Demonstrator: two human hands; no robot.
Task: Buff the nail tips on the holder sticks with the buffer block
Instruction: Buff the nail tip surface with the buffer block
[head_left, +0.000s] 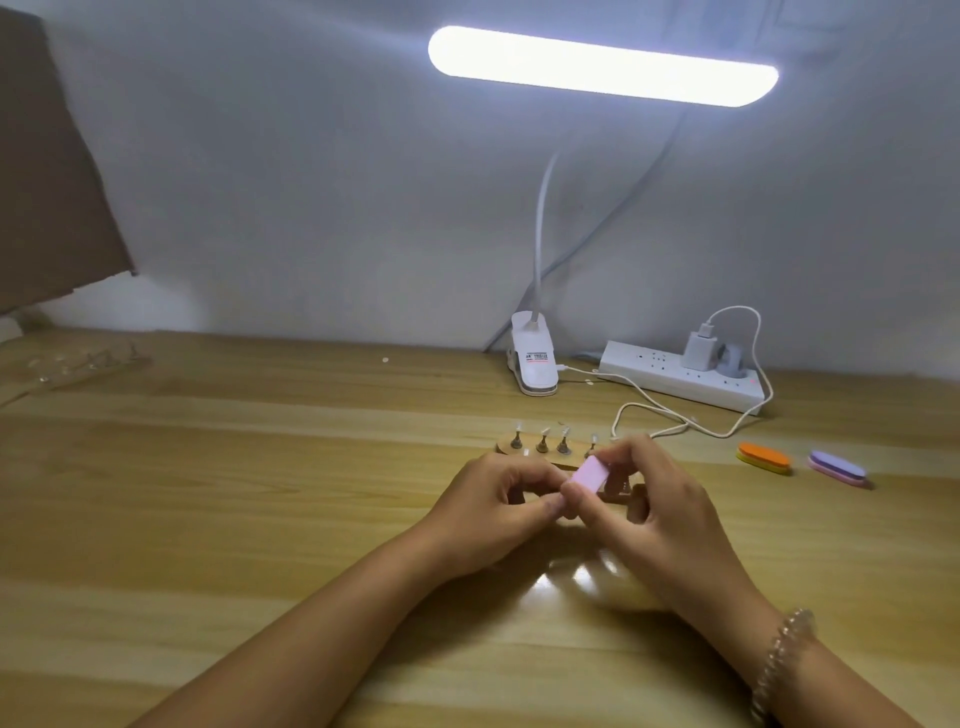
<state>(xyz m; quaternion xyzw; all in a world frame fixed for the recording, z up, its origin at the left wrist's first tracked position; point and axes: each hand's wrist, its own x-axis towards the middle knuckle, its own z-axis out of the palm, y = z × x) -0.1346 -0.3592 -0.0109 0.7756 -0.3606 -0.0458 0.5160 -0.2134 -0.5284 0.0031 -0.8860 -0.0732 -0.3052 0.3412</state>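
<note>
My right hand (649, 499) pinches a pink rectangular buffer block (590, 475). My left hand (493, 501) curls beside it; I cannot tell what it grips.

A lamp bar (602, 66) is blazing overexposed high above the fingers (524, 470), throwing glare patches onto the table (208, 493) just nearer than them; frame edges are bowing, and the fingers are blurring.

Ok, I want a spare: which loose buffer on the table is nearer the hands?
The orange buffer; the purple buffer lies farther from the right hand.
</note>
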